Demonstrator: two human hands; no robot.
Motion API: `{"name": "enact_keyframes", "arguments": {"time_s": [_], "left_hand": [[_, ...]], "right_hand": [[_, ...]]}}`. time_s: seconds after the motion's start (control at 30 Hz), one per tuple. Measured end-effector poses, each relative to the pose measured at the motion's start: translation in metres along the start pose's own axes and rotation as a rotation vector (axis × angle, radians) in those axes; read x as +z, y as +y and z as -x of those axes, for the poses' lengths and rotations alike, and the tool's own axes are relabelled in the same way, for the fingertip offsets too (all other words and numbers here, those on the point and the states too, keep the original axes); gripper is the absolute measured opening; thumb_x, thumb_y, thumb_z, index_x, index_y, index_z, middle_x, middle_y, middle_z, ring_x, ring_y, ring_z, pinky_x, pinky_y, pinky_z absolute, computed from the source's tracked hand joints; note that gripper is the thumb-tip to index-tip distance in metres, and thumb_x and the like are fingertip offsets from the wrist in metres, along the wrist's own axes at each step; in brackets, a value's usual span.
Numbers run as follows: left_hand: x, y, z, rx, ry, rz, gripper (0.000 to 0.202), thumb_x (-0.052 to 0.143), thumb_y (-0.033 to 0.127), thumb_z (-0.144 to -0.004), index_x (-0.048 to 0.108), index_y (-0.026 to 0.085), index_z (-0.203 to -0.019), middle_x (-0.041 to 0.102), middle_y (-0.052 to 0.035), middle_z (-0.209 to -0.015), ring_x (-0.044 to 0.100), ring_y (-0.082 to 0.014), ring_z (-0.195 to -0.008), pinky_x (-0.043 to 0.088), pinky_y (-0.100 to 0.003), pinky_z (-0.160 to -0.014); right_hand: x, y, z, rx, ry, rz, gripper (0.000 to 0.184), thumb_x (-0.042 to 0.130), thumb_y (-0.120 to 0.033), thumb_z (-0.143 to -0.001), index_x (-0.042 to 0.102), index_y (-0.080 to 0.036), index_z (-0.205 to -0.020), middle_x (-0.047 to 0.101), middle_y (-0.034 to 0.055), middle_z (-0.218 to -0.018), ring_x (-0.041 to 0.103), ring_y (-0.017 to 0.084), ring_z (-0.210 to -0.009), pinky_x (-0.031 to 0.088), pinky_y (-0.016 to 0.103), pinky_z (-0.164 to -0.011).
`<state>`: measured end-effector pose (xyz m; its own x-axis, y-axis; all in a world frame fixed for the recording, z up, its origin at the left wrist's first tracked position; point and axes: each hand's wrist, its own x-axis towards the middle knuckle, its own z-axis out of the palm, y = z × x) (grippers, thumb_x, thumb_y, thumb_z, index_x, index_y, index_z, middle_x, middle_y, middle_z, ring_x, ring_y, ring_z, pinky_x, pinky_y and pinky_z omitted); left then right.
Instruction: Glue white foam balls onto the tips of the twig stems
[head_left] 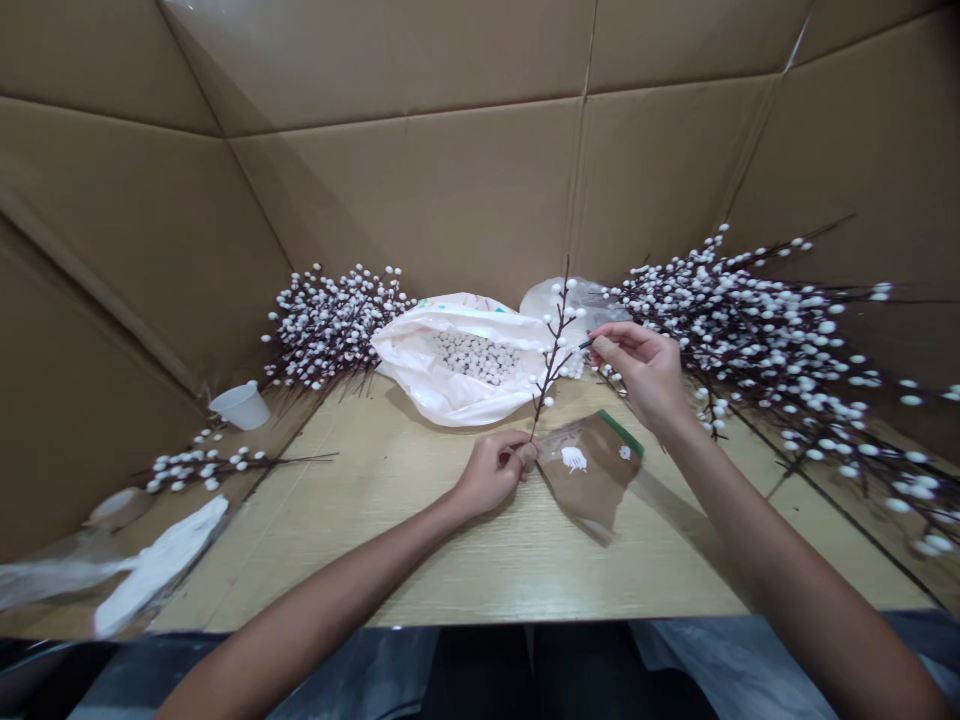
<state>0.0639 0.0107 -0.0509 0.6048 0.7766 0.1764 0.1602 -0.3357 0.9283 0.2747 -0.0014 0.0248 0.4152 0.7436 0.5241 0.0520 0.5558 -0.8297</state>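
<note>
My left hand (491, 472) pinches the lower end of a thin dark twig (555, 358) studded with white beads, holding it upright. My right hand (645, 375) grips a slim dark tool (585, 343), whose tip sits close to the twig's upper part. Below the twig lies a flat plastic bag (589, 475) with a brown panel and green strip, next to my left hand. Behind the twig, a white plastic bag (450, 365) lies open, holding many loose white beads (476, 357).
Large bundles of beaded twigs lie at the back left (334, 325) and along the right (750, 320). A single twig (202, 465) and a white cup (241, 405) sit at the left. Cardboard walls (420, 200) surround the wooden tabletop (450, 560). A clear bag (559, 300) stands behind.
</note>
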Motion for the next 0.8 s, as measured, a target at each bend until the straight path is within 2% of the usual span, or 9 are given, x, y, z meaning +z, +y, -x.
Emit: {"name": "enact_keyframes", "arguments": {"time_s": [0.47,0.8], "left_hand": [[-0.0013,0.0012,0.0004,0.008,-0.005,-0.05,0.023,0.048,0.025,-0.087,0.066,0.01,-0.083,0.059,-0.0046,-0.076,0.051,-0.0107,-0.06,0.044,-0.021,-0.054],[0.0,0.0028,0.0007,-0.004,0.014,-0.025,0.023,0.05,0.027,-0.086,0.066,0.011,-0.083,0.06,-0.0045,-0.075,0.05,-0.0103,-0.058,0.044,-0.02,-0.053]], "right_hand": [[-0.001,0.0002,-0.0007,-0.015,-0.02,0.035,0.01,0.073,-0.025,-0.067,0.068,-0.017,-0.073,0.064,-0.0007,-0.066,0.056,0.011,-0.057,0.046,0.025,-0.055],[-0.0037,0.0025,-0.0034,-0.012,0.011,0.018,0.013,0.073,-0.027,-0.067,0.068,-0.017,-0.073,0.062,-0.0009,-0.064,0.056,0.011,-0.055,0.046,0.026,-0.054]]}}
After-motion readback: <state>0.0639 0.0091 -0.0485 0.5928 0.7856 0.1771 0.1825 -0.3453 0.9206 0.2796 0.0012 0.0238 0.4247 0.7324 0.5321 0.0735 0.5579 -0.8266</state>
